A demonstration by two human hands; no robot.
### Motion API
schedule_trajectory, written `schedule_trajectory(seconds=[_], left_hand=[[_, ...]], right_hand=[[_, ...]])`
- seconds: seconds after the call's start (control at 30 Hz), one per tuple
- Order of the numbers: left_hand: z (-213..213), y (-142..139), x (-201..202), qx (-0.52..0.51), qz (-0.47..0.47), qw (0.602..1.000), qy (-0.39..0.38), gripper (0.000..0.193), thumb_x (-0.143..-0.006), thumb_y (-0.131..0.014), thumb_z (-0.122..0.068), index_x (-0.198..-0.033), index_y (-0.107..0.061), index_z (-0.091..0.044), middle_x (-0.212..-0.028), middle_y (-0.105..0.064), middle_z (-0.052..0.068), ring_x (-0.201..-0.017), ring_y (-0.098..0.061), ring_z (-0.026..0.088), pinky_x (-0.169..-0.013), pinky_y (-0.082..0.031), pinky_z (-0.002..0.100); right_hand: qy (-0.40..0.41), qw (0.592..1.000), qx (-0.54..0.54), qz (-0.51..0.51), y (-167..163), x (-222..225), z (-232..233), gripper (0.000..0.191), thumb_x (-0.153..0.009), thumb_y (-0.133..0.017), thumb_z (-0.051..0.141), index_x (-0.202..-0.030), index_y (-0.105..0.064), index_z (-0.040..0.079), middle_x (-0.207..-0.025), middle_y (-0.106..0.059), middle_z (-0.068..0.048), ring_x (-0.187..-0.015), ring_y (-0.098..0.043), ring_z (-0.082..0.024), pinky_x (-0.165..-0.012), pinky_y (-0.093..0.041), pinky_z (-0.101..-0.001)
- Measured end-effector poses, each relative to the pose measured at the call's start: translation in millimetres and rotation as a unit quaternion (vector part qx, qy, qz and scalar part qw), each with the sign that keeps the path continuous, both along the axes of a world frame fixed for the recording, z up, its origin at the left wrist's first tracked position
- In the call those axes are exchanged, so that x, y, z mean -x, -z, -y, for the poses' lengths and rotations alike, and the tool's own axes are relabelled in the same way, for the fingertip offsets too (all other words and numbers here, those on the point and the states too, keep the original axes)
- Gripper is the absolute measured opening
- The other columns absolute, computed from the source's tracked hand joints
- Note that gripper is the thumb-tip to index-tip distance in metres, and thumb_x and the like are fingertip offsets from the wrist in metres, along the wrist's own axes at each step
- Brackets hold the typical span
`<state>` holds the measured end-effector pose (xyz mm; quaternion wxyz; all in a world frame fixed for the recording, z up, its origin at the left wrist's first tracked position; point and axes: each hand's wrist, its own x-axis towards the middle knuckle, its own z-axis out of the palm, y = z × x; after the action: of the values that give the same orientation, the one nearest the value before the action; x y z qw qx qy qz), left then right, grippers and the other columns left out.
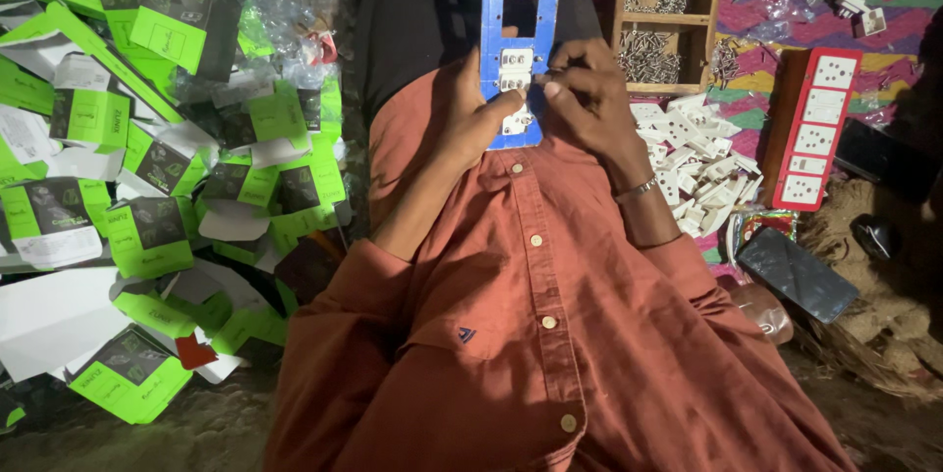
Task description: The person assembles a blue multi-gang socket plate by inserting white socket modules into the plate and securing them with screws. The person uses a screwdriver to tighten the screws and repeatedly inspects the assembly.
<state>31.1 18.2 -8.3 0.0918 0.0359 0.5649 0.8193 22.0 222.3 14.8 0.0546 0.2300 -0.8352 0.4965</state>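
We hold a blue switchboard frame point(521, 15) upright against our rust-coloured shirt point(530, 315), left hand point(470, 118) and right hand point(587, 99) pressing white socket modules point(515, 74) into it. Loose white sockets point(702, 163) lie just right, green-and-black cartons point(147, 167) heaped left.

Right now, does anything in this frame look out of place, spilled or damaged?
Green and black cartons lie heaped, some flattened, at the left. White socket parts sit in a loose pile. The blue frame between both hands looks intact.
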Motion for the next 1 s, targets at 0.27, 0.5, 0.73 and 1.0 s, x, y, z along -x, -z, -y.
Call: schedule_trajectory(seconds=[0.27, 0.5, 0.73, 1.0], left_hand=[[0.6, 1.0, -1.1, -0.038, -0.002, 0.999, 0.015, 0.068, -0.087, -0.066, 0.011, -0.151, -0.047, -0.004, -0.127, -0.064, 0.006, -0.113, -0.064, 0.014, -0.100, -0.053, 0.030], [5.3, -0.9, 1.3, -0.141, 0.064, 0.988, 0.022, 0.073, -0.083, -0.071, 0.010, -0.151, -0.048, -0.003, -0.121, -0.065, 0.008, -0.109, -0.065, 0.017, -0.098, -0.055, 0.033], [3.8, -0.9, 3.6, -0.185, 0.102, 0.977, 0.026, 0.079, -0.080, -0.072, 0.010, -0.152, -0.045, -0.003, -0.124, -0.064, 0.008, -0.110, -0.065, 0.017, -0.097, -0.056, 0.034], [2.9, 1.3, 1.5, -0.178, 0.087, 0.980, 0.017, 0.079, -0.080, -0.072, 0.010, -0.152, -0.043, -0.004, -0.124, -0.064, 0.008, -0.110, -0.065, 0.017, -0.097, -0.056, 0.032]], right_hand=[[0.000, 0.997, 0.069, 0.046, 4.2, 1.9, -4.8, 0.064, -0.106, -0.045, 0.059, -0.142, -0.067, 0.011, -0.153, -0.043, -0.015, -0.144, -0.039, -0.034, -0.125, -0.026, -0.0472], [-0.060, 0.995, 0.038, 0.072, 1.6, 11.0, -4.6, 0.074, -0.107, -0.032, 0.066, -0.142, -0.067, 0.011, -0.171, -0.033, -0.018, -0.160, -0.023, -0.037, -0.133, -0.008, -0.0525], [-0.065, 0.993, 0.065, 0.070, -0.3, 6.4, -0.7, 0.071, -0.107, -0.039, 0.062, -0.141, -0.064, 0.005, -0.151, -0.059, -0.019, -0.150, -0.041, -0.034, -0.128, -0.025, -0.0509], [-0.013, 0.994, 0.098, 0.047, 11.0, 1.5, -1.0, 0.055, -0.104, -0.055, 0.045, -0.131, -0.071, 0.000, -0.135, -0.070, -0.018, -0.136, -0.059, -0.034, -0.121, -0.038, -0.0464]])
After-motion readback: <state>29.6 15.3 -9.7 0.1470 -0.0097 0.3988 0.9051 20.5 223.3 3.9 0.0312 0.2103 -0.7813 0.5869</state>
